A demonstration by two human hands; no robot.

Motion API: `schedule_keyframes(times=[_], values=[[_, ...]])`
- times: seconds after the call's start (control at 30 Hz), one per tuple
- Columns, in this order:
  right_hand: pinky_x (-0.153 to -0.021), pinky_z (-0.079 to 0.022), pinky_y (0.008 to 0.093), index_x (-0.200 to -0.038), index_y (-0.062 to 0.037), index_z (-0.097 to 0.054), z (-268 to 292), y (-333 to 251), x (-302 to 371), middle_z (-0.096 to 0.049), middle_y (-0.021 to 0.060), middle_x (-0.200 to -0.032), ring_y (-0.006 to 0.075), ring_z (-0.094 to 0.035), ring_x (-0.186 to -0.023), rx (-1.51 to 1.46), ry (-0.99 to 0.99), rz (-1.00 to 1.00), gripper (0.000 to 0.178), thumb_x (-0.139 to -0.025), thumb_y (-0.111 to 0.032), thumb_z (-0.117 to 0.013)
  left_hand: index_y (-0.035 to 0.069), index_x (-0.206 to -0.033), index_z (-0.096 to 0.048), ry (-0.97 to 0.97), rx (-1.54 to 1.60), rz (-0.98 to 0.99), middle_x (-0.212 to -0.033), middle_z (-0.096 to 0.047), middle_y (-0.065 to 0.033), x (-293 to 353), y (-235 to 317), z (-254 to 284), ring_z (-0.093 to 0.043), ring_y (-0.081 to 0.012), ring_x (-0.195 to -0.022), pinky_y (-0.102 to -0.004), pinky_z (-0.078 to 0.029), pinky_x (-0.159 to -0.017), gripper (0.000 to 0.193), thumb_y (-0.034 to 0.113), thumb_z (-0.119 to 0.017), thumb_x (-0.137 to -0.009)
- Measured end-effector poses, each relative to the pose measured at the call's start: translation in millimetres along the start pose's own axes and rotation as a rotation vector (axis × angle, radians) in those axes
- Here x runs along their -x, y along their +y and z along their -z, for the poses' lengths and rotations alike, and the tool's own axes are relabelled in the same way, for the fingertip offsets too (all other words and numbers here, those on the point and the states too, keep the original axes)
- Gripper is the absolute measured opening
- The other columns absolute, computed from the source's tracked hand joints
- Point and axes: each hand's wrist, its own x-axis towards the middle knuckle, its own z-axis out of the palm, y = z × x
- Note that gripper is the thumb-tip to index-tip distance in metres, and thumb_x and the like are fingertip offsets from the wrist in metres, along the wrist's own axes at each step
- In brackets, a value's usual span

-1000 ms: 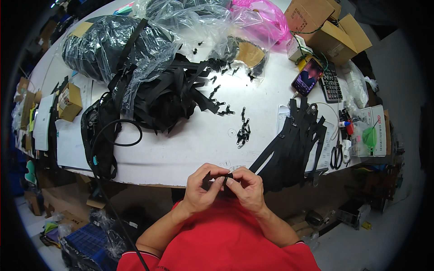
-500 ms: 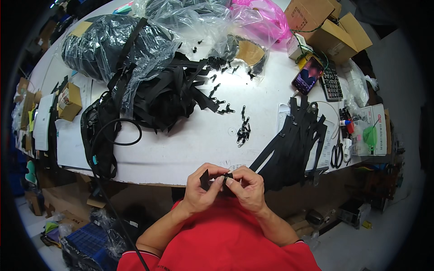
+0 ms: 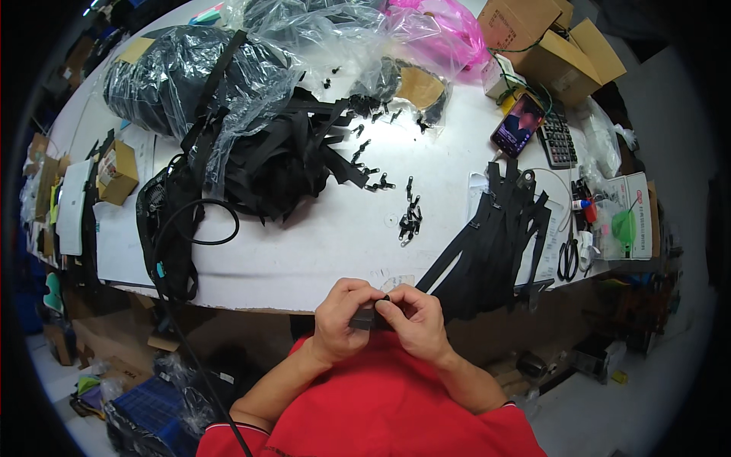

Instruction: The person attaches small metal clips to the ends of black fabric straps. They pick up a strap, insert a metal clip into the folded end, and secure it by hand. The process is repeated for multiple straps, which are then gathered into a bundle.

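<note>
Black strip (image 3: 362,317): in both hands at the near table edge, before the red shirt (image 3: 365,404); I see a flap hanging under the left fingers.
White table (image 3: 327,251): fills most of my view.
Plastic-wrapped dark bundle (image 3: 164,95): far left, clear film over it.
Tangled strip pile (image 3: 274,167): ahead-left, against the film.
Laid-out strips (image 3: 487,259): right of the hands, lower ends past the near edge.
Left hand (image 3: 339,318): closed, thumb and fingers gripping the strip.
Right hand (image 3: 419,320): thumb and fingertips pinching the strip's end; I can't tell whether a slider sits there.
Calculator (image 3: 558,145): far right.
Phone (image 3: 518,126): lit, just left of calculator.
Small black pulls (image 3: 410,221): loose cluster, mid-table.
</note>
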Motion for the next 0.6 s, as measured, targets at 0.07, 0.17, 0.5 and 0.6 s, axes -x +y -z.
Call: schedule_keyframes(times=[0.07,0.17,0.5,0.6], values=[[-0.060,-0.045,0.0261,-0.088,-0.0024,-0.070,1,1,-4,-0.068,0.0054,-0.081,0.0128,-0.060,-0.067,0.102,0.023,0.150,0.006,-0.089,-0.007,-0.074,-0.002,-0.104,-0.067,-0.001,0.003,-0.033,-0.096,-0.064,-0.0123,-5,-1,2,-0.066,-0.0147,-0.072,-0.0258,-0.055,-0.063,0.019,-0.011,-0.060,-0.088],[-0.061,-0.048,0.0291,-0.091,-0.0030,-0.071,7,-4,-15,-0.070,0.0077,-0.083,0.0190,-0.064,-0.069,0.406,0.045,0.531,0.008,-0.085,-0.006,-0.076,-0.003,-0.104,-0.065,0.075,0.297,0.172,-0.096,-0.063,-0.0122,5,-7,1,-0.066,-0.0149,-0.072,-0.0255,-0.056,-0.064,0.015,-0.008,-0.062,-0.090],[-0.067,-0.050,0.0302,-0.093,-0.0024,-0.072,23,-7,-20,-0.071,0.0079,-0.084,0.0196,-0.065,-0.072,0.277,-0.061,0.657,0.016,-0.079,0.000,-0.081,0.000,-0.101,-0.061,-0.215,0.562,0.489,-0.079,-0.058,-0.0015,-2,-1,10,-0.056,-0.0066,-0.067,-0.0207,-0.045,-0.059,0.008,0.008,-0.061,-0.100],[-0.065,-0.050,0.0294,-0.093,-0.0021,-0.072,25,-13,-23,-0.071,0.0083,-0.082,0.0195,-0.065,-0.071,0.278,-0.089,0.725,0.018,-0.078,0.002,-0.081,0.002,-0.103,-0.060,-0.241,0.719,0.627,-0.075,-0.055,0.0025,-4,5,13,-0.049,-0.0039,-0.063,-0.0197,-0.039,-0.056,0.010,0.012,-0.059,-0.102]])
